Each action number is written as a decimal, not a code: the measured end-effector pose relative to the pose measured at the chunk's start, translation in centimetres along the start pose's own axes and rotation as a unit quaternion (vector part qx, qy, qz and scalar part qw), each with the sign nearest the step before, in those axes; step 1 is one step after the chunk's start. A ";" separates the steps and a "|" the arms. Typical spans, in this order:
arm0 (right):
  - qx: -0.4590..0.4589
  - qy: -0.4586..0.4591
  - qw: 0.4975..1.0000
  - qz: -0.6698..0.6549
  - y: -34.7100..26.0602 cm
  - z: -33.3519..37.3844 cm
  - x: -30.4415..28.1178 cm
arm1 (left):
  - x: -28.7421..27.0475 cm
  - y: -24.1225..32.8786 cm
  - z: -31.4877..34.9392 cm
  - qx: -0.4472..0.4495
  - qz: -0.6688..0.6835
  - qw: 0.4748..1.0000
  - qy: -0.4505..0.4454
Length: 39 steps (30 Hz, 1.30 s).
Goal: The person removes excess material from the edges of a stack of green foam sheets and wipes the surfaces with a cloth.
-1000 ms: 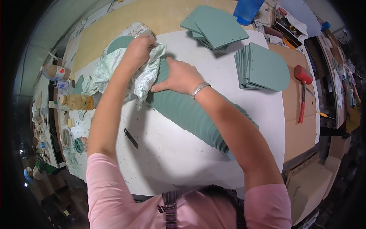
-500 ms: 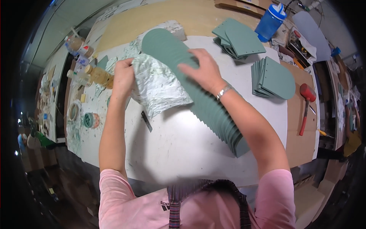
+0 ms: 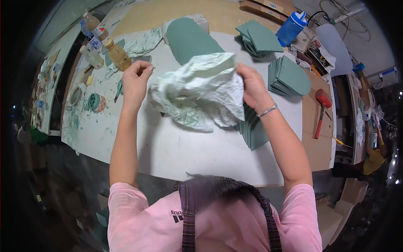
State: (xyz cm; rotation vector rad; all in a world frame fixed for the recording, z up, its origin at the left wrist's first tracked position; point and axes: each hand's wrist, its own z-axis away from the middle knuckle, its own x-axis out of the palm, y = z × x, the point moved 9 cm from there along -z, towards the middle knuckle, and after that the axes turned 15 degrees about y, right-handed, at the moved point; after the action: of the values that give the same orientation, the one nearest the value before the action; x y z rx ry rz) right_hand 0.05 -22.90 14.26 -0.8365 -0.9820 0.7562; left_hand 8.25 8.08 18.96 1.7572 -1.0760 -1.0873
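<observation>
A crumpled white cloth (image 3: pixel 201 84) with green stains is spread in the air over the table. My right hand (image 3: pixel 254 86) grips its right edge, the fingers partly hidden. To the left of the cloth, my left hand (image 3: pixel 135 82) is closed in a pinch, apart from the cloth, with nothing visible in it. Beneath and behind the cloth runs a long fanned row of green flat pieces with rounded ends (image 3: pixel 189 38). The cloth covers its middle, while its near end shows below my right hand.
More green pieces lie in two stacks (image 3: pixel 262 40) (image 3: pixel 289 75) to the right. A blue bottle (image 3: pixel 289 30) and a red mallet (image 3: pixel 323 98) are beyond. At left are a yellowish bottle (image 3: pixel 117 54), a tape roll (image 3: pixel 76 95) and a green-smeared jar (image 3: pixel 96 103).
The cloth has moved right and spread out, passing from my left hand to my right. My right hand has left the green row and moved right and nearer.
</observation>
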 end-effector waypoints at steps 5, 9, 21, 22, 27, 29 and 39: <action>0.047 0.024 0.996 -0.078 -1.1 3.1 -2.9 | 2.4 1.5 8.2 0.067 -0.032 0.995 -0.060; 0.050 0.042 0.994 -0.083 -0.9 4.6 -3.4 | 7.1 2.9 15.4 0.203 -0.194 0.957 -0.077; -0.193 -0.003 0.947 0.257 -12.8 2.8 -0.5 | 2.1 -4.3 17.0 -0.212 0.100 0.931 -0.279; -0.239 0.006 0.930 0.278 -13.2 2.8 0.9 | 1.8 -4.5 17.8 -0.268 0.172 0.904 -0.286; -0.412 0.014 0.798 0.440 -12.2 3.1 6.6 | 0.1 -3.7 17.9 -0.357 0.465 0.784 -0.205; -0.411 -0.053 0.787 0.458 -9.5 6.8 9.3 | -0.9 -3.9 17.9 -0.414 0.593 0.666 -0.182; 0.056 -0.118 0.977 0.167 10.7 12.9 5.5 | -1.5 3.7 17.1 -0.008 0.151 0.910 -0.387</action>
State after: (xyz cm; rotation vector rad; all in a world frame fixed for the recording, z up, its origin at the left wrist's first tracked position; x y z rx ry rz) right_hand -11.51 -9.91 11.18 -0.8364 -1.0098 1.2116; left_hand -8.98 5.08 17.21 1.0734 -1.7290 -1.6253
